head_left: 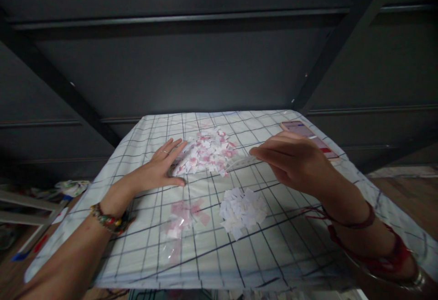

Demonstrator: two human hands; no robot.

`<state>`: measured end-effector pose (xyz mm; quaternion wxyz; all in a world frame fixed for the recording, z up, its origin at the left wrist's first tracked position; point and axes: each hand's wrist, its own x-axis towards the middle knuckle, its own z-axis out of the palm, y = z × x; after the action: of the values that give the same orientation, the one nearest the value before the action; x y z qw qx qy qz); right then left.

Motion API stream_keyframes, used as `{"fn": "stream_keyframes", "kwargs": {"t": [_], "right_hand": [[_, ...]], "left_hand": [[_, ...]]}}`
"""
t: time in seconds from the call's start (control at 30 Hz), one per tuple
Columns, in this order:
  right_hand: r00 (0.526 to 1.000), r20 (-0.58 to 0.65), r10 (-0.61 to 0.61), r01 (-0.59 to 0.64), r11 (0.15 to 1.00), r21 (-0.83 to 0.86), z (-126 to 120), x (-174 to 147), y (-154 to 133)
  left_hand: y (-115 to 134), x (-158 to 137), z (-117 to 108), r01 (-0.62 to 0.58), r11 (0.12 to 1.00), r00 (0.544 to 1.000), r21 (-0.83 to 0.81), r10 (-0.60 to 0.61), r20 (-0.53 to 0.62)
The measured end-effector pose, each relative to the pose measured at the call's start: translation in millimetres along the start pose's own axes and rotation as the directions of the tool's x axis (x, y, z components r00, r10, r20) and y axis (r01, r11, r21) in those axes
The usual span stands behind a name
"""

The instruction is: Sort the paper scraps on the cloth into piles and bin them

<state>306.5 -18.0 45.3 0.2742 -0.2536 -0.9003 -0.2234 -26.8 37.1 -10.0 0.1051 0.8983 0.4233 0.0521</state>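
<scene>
My left hand (162, 167) rests at the left edge of a heap of pink-and-white paper scraps (207, 151), its fingers spread and holding nothing. From the right, my right hand (296, 165) pinches a thin, pale, flat piece (243, 163) that tapers toward the heap's right edge. Whether it is a tool or a strip, I cannot tell. Nearer to me lies a smaller pile of plain white paper scraps (242, 209). To its left sits a glossy pink-and-white cluster (183, 220), which looks like clear plastic with pink pieces.
A checked white cloth (137, 245) covers the table. At the right side a phone (301, 128) with a lit screen lies partly behind my right hand. Dark panels (191, 67) rise behind the far edge. A pale chair (27, 218) stands at lower left.
</scene>
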Motion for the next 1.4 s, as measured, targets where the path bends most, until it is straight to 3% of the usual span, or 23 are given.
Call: {"fn": "stream_keyframes", "kwargs": {"t": [0.27, 0.7, 0.83, 0.97, 1.2, 1.4], "right_hand": [[1.000, 0.005, -0.007, 0.007, 0.993, 0.121, -0.5, 1.2, -5.0], [1.000, 0.026, 0.008, -0.009, 0.998, 0.058, -5.3, 2.1, -5.2], [0.998, -0.053, -0.017, 0.025, 0.988, 0.153, 2.5, 8.4, -16.9], [0.992, -0.125, -0.017, 0.033, 0.991, 0.126, 0.7, 8.4, -17.4], [1.000, 0.003, -0.010, 0.010, 0.995, 0.098, -5.0, 3.3, -7.6], [0.990, -0.137, -0.029, 0.047, 0.991, 0.128, 2.5, 9.5, -22.5]], "left_hand": [[1.6, -0.4, -0.9, 0.012, 1.000, 1.000, 0.003, -0.012, 0.009], [-0.1, 0.2, 0.4, 0.014, 1.000, 1.000, -0.009, -0.014, 0.004], [0.5, 0.3, -0.1, 0.020, 1.000, 1.000, 0.004, -0.020, 0.007], [1.2, 0.3, -0.5, 0.016, 1.000, 1.000, 0.003, -0.016, 0.008], [1.6, -0.4, -1.1, 0.001, 1.000, 1.000, 0.012, -0.001, 0.004], [5.3, -0.8, -1.5, -0.071, 0.996, 0.995, 0.044, 0.074, -0.062]]}}
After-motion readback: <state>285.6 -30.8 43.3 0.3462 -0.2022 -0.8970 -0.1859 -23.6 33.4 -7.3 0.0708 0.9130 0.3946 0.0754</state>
